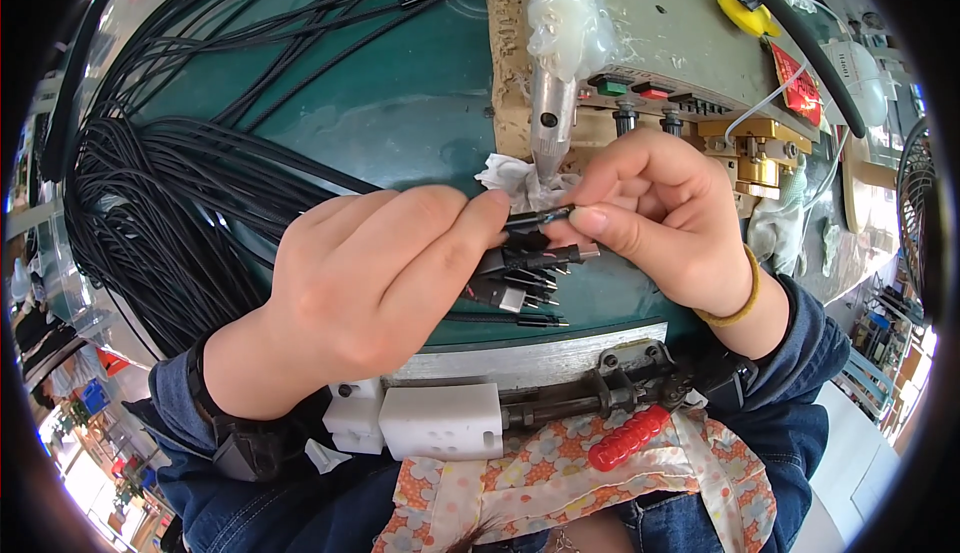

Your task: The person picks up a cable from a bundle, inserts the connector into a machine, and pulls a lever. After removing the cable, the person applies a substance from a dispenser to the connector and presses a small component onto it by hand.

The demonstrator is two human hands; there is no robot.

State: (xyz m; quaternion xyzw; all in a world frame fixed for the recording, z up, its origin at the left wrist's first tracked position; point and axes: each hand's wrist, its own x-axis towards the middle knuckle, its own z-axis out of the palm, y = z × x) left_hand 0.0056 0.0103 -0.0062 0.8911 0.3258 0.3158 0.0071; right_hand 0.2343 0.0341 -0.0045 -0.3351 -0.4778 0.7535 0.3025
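My left hand [370, 278] is closed, back upward, around a black cable whose dark plug [538, 219] sticks out past its fingers. Thumb and forefinger of my right hand [665, 223] pinch the far end of that same plug. Just beyond it, a metal nozzle [549, 128] points down, its tip close to a crumpled white tissue [515, 178]. Below the plug lie several black cable ends [520, 288] with metal connectors, partly covered by my left hand. Their cables run left into a thick black bundle [170, 203].
A grey machine [690, 48] with green and red switches stands at the back right, beside a brass block [758, 163]. In front of me, a metal bar [560, 355] carries a white block [442, 421] and a clamp with a red handle [630, 438]. Green mat [400, 103] covers the table.
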